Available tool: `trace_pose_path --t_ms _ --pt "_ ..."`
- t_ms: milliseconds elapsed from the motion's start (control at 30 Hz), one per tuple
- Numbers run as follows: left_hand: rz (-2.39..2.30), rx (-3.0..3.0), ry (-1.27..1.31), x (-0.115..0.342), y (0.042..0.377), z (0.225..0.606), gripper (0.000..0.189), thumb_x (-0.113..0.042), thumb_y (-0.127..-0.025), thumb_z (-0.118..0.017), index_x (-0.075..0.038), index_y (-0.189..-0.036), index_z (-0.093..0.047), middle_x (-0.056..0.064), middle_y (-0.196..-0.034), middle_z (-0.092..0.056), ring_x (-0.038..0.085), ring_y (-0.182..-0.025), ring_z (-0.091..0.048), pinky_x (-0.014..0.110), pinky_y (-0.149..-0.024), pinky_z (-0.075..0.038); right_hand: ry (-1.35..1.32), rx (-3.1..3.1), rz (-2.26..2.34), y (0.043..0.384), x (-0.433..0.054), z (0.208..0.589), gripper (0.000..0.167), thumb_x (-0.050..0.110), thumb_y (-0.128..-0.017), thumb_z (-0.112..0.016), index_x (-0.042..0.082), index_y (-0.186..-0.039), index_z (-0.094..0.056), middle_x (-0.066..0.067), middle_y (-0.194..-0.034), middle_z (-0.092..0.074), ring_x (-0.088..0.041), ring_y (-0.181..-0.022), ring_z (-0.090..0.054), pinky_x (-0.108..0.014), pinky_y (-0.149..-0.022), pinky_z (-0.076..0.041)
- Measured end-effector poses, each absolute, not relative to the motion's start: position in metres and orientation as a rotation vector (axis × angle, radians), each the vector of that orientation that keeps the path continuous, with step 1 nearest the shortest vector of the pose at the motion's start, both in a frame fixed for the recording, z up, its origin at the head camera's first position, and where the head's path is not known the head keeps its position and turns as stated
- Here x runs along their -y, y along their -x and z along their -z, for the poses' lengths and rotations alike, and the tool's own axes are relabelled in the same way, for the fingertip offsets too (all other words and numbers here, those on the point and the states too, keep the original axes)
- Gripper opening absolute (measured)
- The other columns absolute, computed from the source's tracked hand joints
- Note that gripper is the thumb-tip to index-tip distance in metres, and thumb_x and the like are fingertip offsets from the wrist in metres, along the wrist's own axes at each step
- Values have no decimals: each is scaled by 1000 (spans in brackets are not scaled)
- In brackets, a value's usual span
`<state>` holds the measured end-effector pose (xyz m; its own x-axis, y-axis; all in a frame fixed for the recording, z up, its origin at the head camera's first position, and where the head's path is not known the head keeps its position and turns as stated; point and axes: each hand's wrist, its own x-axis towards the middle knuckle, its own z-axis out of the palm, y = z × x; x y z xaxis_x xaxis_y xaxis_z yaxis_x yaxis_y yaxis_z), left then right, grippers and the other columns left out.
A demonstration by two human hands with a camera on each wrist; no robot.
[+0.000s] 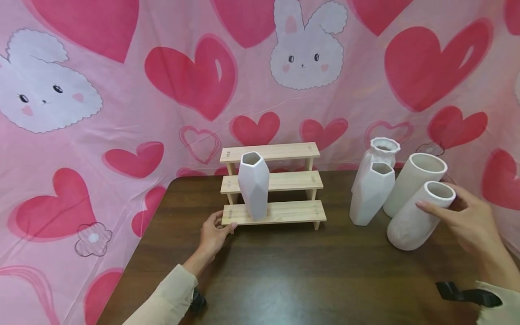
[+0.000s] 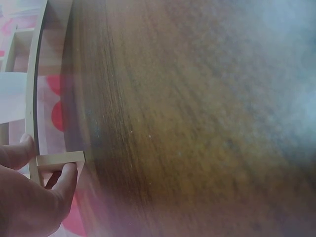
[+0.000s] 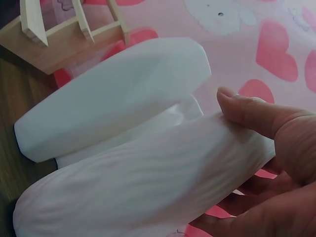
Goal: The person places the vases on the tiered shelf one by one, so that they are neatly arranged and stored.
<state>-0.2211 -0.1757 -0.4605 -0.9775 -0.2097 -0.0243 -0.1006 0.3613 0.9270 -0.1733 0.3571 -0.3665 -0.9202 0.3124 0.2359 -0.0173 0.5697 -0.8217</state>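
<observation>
Gripping the front vase [image 1: 414, 221] with the right hand [image 1: 473, 216] while the left hand [image 1: 213, 234] holds the rack [image 1: 280, 151]

The step in hand looks like picking up one more vase. The front vase is at the right of the tabletop [image 1: 284, 275], nearest the person in a group of four. The right grip is closed on its upper end, thumb on one side and fingers curled round the other. Whether its base touches the wood or has left it, I cannot tell.

The left grip pinches the near left corner of the rack, thumb at the edge of the bottom shelf [image 1: 294, 212] and a fingertip against its leg. On that shelf, toward its left end, stands the shelf vase [image 1: 253, 185].

The next move seems to call for a firm hold and a careful lift: the wide vase [image 1: 408, 189] stands just behind, and the angular vase [image 1: 369, 198] and ruffled vase [image 1: 378, 155] are near on the left, so a sideways swing could knock one. Should the front vase go to the rack, it needs a level landing beside the shelf vase or on a higher shelf, with the left hand bracing the frame against sliding.
</observation>
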Motion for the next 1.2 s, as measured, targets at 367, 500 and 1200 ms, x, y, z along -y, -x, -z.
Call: trace_pose_path --t_ms 367,500,1200 --pt "1705 2513 -301 175 219 460 59 -14 -83 -77 -2 -134 -50 18 -114 -65 23 -95 -64 27 -69 -50 234 2411 -1329 158 -337 353 64 22 -78 -81 20 -137 -56 39 -86 -57 12 -76 -53 -7 -63 -41" --pt "1717 2500 -292 175 220 459 58 -13 -83 -77 -2 -133 -50 18 -111 -66 23 -93 -66 27 -70 -49 143 2459 -1303 154 -323 342 62 22 -80 -80 18 -137 -56 33 -94 -57 9 -81 -53 -6 -66 -41" --pt "1723 2505 -307 175 221 457 57 -13 -83 -77 -2 -133 -51 17 -109 -67 21 -90 -66 27 -68 -48 -240 2450 -1452 169 -231 308 56 15 -77 -82 14 -129 -61 10 -103 -66 -5 -92 -63 -17 -74 -50"
